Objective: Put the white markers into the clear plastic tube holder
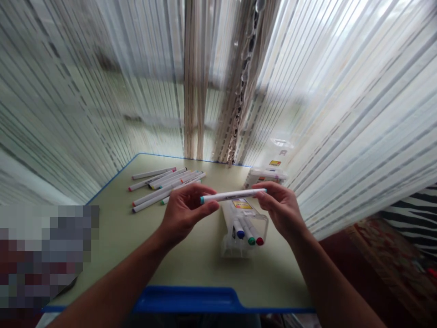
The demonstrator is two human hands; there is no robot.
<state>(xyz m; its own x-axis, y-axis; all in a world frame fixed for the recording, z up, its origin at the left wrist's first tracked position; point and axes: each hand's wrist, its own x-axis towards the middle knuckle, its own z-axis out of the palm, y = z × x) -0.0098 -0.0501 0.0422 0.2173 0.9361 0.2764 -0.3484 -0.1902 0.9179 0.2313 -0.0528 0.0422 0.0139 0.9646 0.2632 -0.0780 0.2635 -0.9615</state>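
Observation:
A white marker (232,196) with teal ends lies nearly level between my two hands, above the table. My left hand (182,209) has thumb and index finger around its left end. At the other end, the thumb and fingers of my right hand (280,205) pinch it. Just below the marker is a clear plastic case (227,223) with a yellow label. Its open end faces me and shows a blue-tipped marker (239,228), a green-tipped marker (248,232) and a red-tipped marker (256,234). Beyond my left hand, several white markers (153,196) lie in a loose pile.
The pale table (116,255) has a blue edge and a blue tray (187,298) at its front. A second clear case (268,175) stands at the back right. Striped sheer curtains (153,91) hang behind the table. Zebra-striped fabric (413,218) is at the right.

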